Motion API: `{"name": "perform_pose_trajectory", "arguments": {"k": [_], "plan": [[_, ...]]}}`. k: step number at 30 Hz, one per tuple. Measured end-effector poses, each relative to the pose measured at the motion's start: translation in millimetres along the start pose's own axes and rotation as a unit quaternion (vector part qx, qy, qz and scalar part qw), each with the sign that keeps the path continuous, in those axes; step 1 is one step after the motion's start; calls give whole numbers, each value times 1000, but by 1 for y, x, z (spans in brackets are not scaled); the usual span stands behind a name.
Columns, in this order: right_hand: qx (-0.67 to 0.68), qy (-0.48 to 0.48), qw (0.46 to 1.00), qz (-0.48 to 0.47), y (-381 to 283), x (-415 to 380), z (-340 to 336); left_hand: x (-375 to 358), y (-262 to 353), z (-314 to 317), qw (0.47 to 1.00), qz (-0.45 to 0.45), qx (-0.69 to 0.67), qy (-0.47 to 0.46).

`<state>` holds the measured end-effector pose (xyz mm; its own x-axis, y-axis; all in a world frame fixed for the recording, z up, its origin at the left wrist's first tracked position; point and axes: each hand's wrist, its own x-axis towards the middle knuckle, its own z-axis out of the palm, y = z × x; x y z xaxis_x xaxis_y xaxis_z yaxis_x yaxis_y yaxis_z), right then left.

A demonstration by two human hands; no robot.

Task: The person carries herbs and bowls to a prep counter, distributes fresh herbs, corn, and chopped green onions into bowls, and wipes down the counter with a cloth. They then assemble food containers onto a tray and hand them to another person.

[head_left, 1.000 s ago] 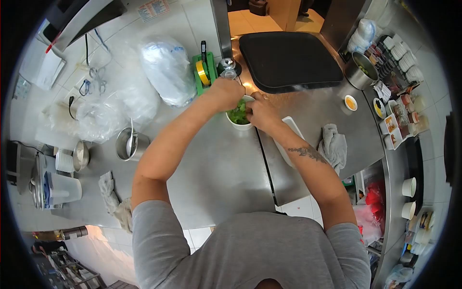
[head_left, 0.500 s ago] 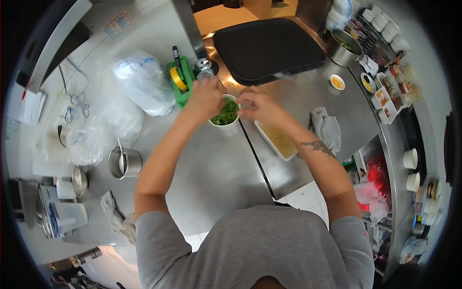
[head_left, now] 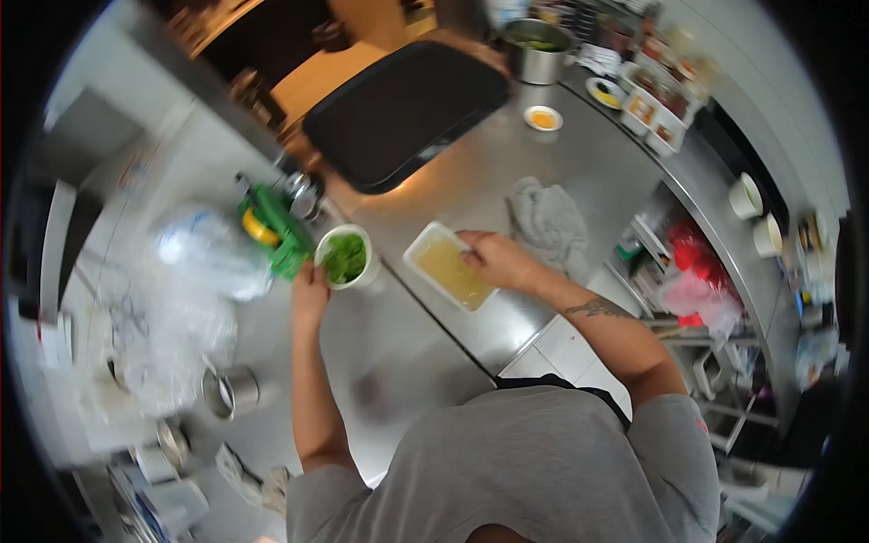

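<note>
A round white bowl point(head_left: 368, 270) of chopped leafy greens point(head_left: 344, 259) stands on the steel counter. My left hand point(head_left: 310, 285) grips its near left side, fingers at the rim. To the right, a white rectangular container point(head_left: 418, 271) holds a pale yellow, liquid-looking content point(head_left: 450, 271). My right hand point(head_left: 498, 259) is closed on its upper right edge, with the fingertips reaching over the rim. A green tape dispenser point(head_left: 282, 237) with a yellow roll is just left of the bowl.
A black tray point(head_left: 407, 113) lies at the back. A grey cloth point(head_left: 548, 222), a small dish of orange food point(head_left: 543, 119) and a steel pot point(head_left: 538, 65) are to the right. Plastic bags point(head_left: 204, 258) and a metal pot point(head_left: 231, 393) stand left. The counter ends near my right forearm.
My right hand has left the greens bowl and taken hold of the rectangular container. My left hand has moved from above the bowl to its side. The view has turned and is slightly blurred.
</note>
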<state>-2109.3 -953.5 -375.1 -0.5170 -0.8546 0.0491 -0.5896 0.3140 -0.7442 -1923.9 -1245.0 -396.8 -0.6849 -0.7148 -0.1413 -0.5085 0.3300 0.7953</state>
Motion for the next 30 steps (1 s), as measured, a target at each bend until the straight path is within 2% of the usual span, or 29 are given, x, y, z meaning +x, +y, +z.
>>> {"name": "perform_pose_trajectory", "arguments": {"k": [2, 4, 7, 9, 13, 16, 21, 26, 30], "plan": [[2, 15, 1000, -17, 4, -12, 1, 7, -8, 7, 1000, 7, 11, 20], [7, 27, 999, -26, 12, -26, 2, -4, 14, 10, 999, 21, 32, 38], [25, 23, 999, 4, 10, -59, -23, -3, 25, 13, 996, 62, 64, 30], [29, 41, 998, 25, 15, -85, -43, -7, 49, 25, 996, 79, 41, 30], [20, 76, 996, 49, 30, -148, -92, -34, 135, 71, 986, 151, 72, -3], [-5, 142, 987, 76, 46, -210, -138, -61, 194, 128, 974, 215, 57, -46], [-62, 271, 954, 110, 83, -322, -208, -105, 271, 253, 959, 236, 9, -157], [-94, 339, 905, 240, 118, -435, -264, -169, 358, 383, 906, 325, -2, -270], [-119, 396, 851, 324, 125, -505, -294, -224, 441, 481, 876, 346, -18, -336]]}}
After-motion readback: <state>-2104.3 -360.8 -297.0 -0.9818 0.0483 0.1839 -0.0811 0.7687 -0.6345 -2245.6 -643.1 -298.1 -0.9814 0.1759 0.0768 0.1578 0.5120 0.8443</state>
